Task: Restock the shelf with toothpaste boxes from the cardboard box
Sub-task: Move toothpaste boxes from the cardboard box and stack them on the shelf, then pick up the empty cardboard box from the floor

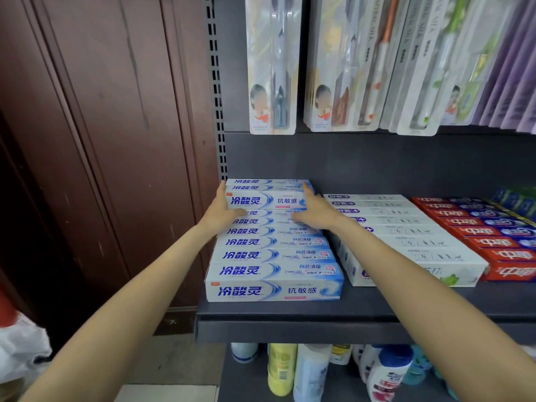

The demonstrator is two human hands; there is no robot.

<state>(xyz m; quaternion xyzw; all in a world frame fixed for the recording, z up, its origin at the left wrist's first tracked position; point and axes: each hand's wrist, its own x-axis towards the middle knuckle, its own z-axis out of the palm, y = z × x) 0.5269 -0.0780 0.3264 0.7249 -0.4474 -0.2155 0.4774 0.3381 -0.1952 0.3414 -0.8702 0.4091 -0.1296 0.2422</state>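
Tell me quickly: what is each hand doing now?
Left hand: grips the left end of the upper blue toothpaste boxes.
Right hand: grips the right end of the same boxes.

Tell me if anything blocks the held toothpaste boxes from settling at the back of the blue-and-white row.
Nothing visible does. The left hand and right hand hold the stacked boxes by their ends, already at the rear of the blue-and-white row, near the back panel. The white row lies alongside, to the right.

Dim, even indoor light, soft shadow under the shelf (348, 317), slight overall blur, wide-angle bending at the edges.
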